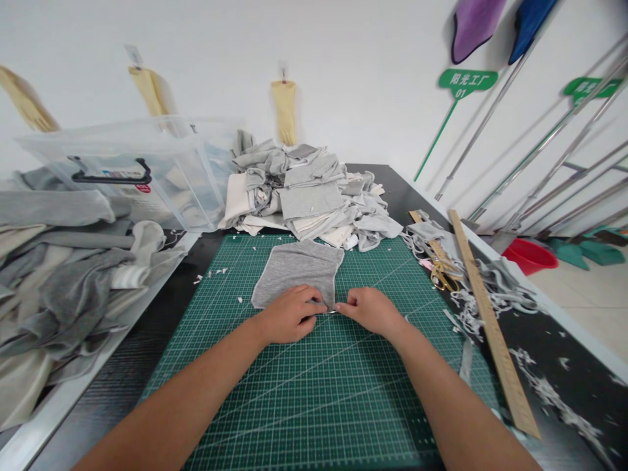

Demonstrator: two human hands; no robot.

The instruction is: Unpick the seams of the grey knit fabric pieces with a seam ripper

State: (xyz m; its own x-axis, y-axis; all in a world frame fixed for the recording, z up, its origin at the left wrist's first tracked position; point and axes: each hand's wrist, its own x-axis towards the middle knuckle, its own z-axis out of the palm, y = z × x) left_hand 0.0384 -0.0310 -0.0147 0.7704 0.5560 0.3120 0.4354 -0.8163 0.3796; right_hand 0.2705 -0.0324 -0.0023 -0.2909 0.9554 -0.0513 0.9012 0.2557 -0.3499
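A piece of grey knit fabric (299, 271) with pale cut edges lies on the green cutting mat (314, 392). My left hand (293, 314) rests on its lower edge, with thumb and forefinger pinched together at the near right corner. Just right of that corner is my right hand (367, 311), fingers curled in and thumb pointing at the fabric. A thin pale sliver (332, 312) bridges the short gap between both hands; whether it is thread, fabric edge or a tool I cannot tell.
Behind the mat rises a heap of grey fabric pieces (314, 186). A clear plastic bin (196, 176) and more cloth (73, 281) are at left. On the right lie a wooden ruler (490, 320), gold-handled scissors (444, 278) and scraps (544, 386).
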